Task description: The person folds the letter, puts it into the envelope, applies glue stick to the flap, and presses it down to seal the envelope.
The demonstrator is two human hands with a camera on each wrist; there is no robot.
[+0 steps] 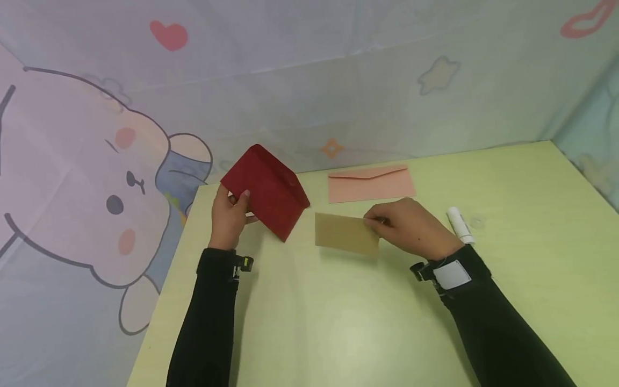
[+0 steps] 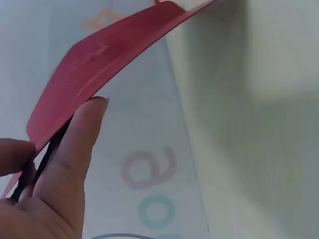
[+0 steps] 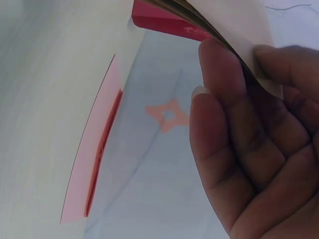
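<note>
In the head view, my left hand point(image 1: 228, 217) pinches a dark red envelope point(image 1: 268, 191) at its lower left edge, thumb on the near face. The envelope is raised and tilted above the table, its flap side toward the right. My right hand point(image 1: 411, 226) holds a tan paper card point(image 1: 345, 232) by its right end between thumb and fingers, over the table. Seen from the right wrist, the card point(image 3: 234, 25) shows as a thin layered edge between the thumb and fingertips. The left wrist view has the red envelope point(image 2: 94, 69) gripped near its lower end.
A pink envelope point(image 1: 369, 188) with its flap partly raised lies at the table's back edge. To the right are a white glue stick point(image 1: 460, 226) and a small clear cap point(image 1: 477, 221). A patterned cloth point(image 1: 290, 80) hangs behind the pale table point(image 1: 309, 333).
</note>
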